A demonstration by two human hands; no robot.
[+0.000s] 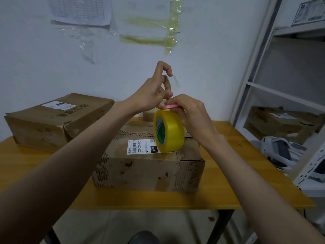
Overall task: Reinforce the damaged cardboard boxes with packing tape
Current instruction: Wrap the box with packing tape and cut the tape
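A worn cardboard box (147,169) with torn edges and a white shipping label lies in the middle of the yellow table (158,199). Above it hangs a yellow roll of packing tape (171,132), held up on edge. My right hand (190,113) grips the roll's top together with a thin pink tool (169,107). My left hand (154,92) is raised just left of the roll, and its fingertips pinch a small clear piece of tape (175,81). A second dented box (56,120) sits at the table's back left.
Metal shelving (284,85) stands to the right, holding another cardboard box (279,122) and a white device (279,152). Old tape strips (158,37) and a paper sheet (80,11) stick to the wall behind. The table's front edge is near me.
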